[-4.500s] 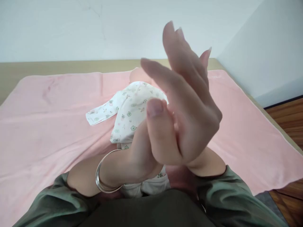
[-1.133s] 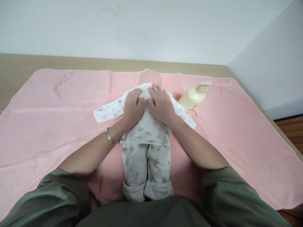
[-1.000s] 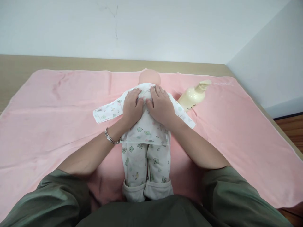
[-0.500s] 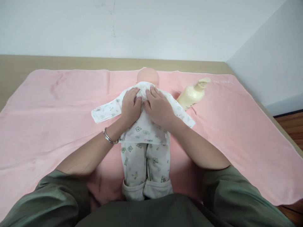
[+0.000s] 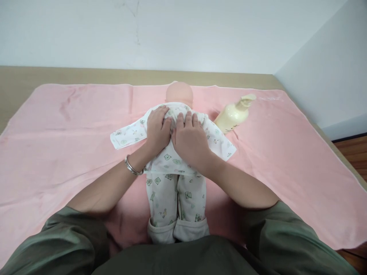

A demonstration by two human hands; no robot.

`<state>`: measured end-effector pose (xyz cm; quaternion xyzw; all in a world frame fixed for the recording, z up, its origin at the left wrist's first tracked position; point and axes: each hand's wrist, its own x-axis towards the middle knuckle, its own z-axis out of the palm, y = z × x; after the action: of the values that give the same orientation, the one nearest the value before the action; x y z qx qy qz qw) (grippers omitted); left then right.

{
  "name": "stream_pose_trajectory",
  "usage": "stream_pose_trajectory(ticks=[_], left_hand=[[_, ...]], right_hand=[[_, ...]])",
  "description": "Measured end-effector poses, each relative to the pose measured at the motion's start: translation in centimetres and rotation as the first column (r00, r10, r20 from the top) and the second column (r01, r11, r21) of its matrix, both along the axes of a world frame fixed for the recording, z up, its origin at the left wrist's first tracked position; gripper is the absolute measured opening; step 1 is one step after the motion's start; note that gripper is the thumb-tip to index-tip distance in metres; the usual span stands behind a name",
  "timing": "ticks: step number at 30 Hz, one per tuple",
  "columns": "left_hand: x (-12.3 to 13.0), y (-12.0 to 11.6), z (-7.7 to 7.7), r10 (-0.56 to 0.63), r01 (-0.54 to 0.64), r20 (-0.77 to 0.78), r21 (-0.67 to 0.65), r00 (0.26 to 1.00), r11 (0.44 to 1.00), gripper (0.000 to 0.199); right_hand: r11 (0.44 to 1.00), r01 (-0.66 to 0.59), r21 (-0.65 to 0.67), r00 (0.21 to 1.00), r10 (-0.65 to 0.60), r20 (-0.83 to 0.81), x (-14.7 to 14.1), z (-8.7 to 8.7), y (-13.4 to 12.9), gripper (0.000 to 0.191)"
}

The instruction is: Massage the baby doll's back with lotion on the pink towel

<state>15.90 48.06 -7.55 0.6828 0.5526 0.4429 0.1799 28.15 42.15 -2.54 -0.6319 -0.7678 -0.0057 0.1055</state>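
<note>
A baby doll (image 5: 179, 93) lies face down, its bald head pointing away from me. It wears a white long-sleeved top (image 5: 169, 162) with small green prints and matching trousers (image 5: 163, 196) with turned-up cuffs. My left hand (image 5: 158, 129) rests flat on the left side of the doll's upper back, fingers stretched toward its shoulder. Beside it, my right hand (image 5: 191, 140) lies open on the right side of the back, palm down. Both thumbs are near the middle of the back. A silver bangle (image 5: 132, 167) circles my left wrist.
A pink cloth (image 5: 71, 160) is spread under the doll on a wooden surface (image 5: 218, 77). A cream pump bottle (image 5: 233, 114) lies tilted by the doll's right sleeve. A white wall (image 5: 183, 34) stands behind, and another rises at the right.
My right hand has slid a little down the doll's back toward me, and its fingers now point more straight ahead. The top's collar has shifted down slightly. My left hand has barely moved.
</note>
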Motion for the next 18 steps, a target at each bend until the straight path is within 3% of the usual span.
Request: stream_pose_trajectory(ticks=[6,11,15,18], left_hand=[[0.0,0.1,0.1,0.004,-0.005,-0.015,-0.030,1.000,1.000,0.045],[0.4,-0.4,0.6,0.035,-0.036,-0.038,-0.043,0.999,0.998,0.045],[0.4,-0.4,0.6,0.028,-0.030,-0.039,-0.048,0.999,0.998,0.043],[0.3,-0.3,0.4,0.027,-0.029,-0.044,-0.058,0.999,0.998,0.042]], right_hand=[[0.994,-0.069,-0.088,0.993,0.060,-0.101,1.7,0.7,2.6,0.060],[0.986,-0.028,-0.167,0.981,-0.005,-0.196,3.6,1.0,5.0,0.067],[0.990,0.061,-0.129,0.990,-0.077,-0.122,2.3,0.6,3.3,0.066],[0.996,0.060,-0.072,0.995,-0.065,-0.079,0.7,0.3,1.3,0.063]])
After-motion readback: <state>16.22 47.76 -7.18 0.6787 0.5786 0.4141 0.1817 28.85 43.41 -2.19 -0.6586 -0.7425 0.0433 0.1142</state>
